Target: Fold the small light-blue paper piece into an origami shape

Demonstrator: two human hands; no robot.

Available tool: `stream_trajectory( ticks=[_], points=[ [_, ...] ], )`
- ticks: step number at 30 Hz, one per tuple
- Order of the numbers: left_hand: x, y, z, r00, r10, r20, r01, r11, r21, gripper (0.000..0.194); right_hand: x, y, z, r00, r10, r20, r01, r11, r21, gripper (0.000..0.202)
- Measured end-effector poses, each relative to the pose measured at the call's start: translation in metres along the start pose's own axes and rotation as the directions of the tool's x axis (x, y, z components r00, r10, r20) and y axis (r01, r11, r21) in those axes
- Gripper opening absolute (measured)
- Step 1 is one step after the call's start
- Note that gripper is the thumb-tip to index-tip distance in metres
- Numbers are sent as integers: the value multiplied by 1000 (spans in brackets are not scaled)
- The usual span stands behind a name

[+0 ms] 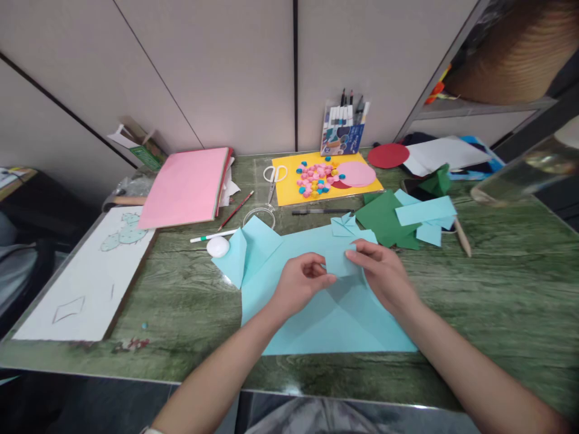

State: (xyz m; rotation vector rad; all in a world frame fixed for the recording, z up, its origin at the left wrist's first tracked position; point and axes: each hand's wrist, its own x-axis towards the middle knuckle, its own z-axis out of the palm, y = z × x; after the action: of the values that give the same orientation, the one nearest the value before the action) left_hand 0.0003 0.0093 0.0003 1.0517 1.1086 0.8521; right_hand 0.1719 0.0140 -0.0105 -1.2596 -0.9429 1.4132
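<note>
A small light blue paper square (340, 260) is held up between my two hands. My left hand (305, 280) pinches its left edge between thumb and fingers, and my right hand (382, 268) grips its upper right corner. Beneath them lies a large light blue sheet (316, 331), partly hidden by my hands and arms. A small folded blue paper piece (344, 225) rests at the sheet's top edge. Folded blue paper (260, 244) lies at its left, beside a white egg-shaped object (218, 246).
White scissors (272, 181), a black pen (322, 212) and a yellow sheet (284, 193) with colourful small pieces lie behind. Green paper (384, 220) and blue strips (426, 211) are at right. Pink sheets (187, 187) and a cactus drawing (90, 277) lie left. A pen box (342, 138) stands at the back.
</note>
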Motion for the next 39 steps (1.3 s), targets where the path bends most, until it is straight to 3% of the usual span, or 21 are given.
stream_trajectory(
  ticks=[6, 12, 18, 23, 29, 35, 39],
  points=[
    [5, -2, -12, 987, 52, -151, -85, 972, -217, 24, 1, -5, 1, 1000, 14, -3, -14, 999, -33, 16],
    [9, -4, -16, 986, -18, -166, -45, 929, -368, 21, 0, -5, 1, 999, -33, 19, 34, 996, -88, 15],
    [4, 2, -11, 988, 72, -134, -104, 962, -253, 31, -1, -3, -1, 993, -119, 12, 119, 976, -183, 16],
    [3, -3, -7, 982, 55, -179, -79, 989, -126, 32, -3, -4, 3, 965, -236, 114, 261, 890, -372, 14],
    [4, -5, -6, 993, 59, -100, -64, 997, -52, 29, -5, -5, 8, 949, -208, 238, 303, 814, -496, 20],
    [4, -6, -4, 991, 76, -106, -77, 997, -8, 28, -5, -4, 8, 940, -237, 243, 333, 790, -516, 25],
    [3, -4, -6, 992, 106, -75, -105, 994, 11, 29, -4, -3, 7, 950, -175, 258, 287, 816, -502, 26]
  ],
)
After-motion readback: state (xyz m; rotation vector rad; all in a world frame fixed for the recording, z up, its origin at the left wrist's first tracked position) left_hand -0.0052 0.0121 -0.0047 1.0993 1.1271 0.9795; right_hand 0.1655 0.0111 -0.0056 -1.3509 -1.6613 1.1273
